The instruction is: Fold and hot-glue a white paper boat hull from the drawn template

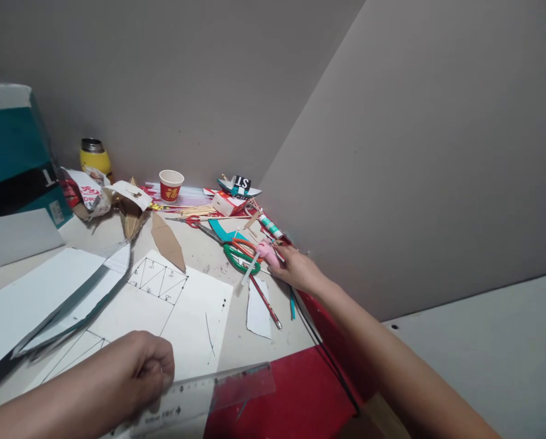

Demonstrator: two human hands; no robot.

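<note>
My right hand is closed around a pink glue gun at the right side of the table. A pale translucent stick juts from it, over green-and-orange-handled scissors. Curled into a fist, my left hand rests over a sheet of white paper with drawn lines and triangles. A clear ruler lies against that hand and reaches over the red surface. What the left fingers hold, if anything, is hidden. Just below the glue gun are a red pencil and a torn white scrap.
Cut cardboard with teal edges lies at left, near a teal box. Further back are a yellow bottle, a paper cup, wooden sticks and red-handled scissors. A black cable runs along the right edge, beside the wall.
</note>
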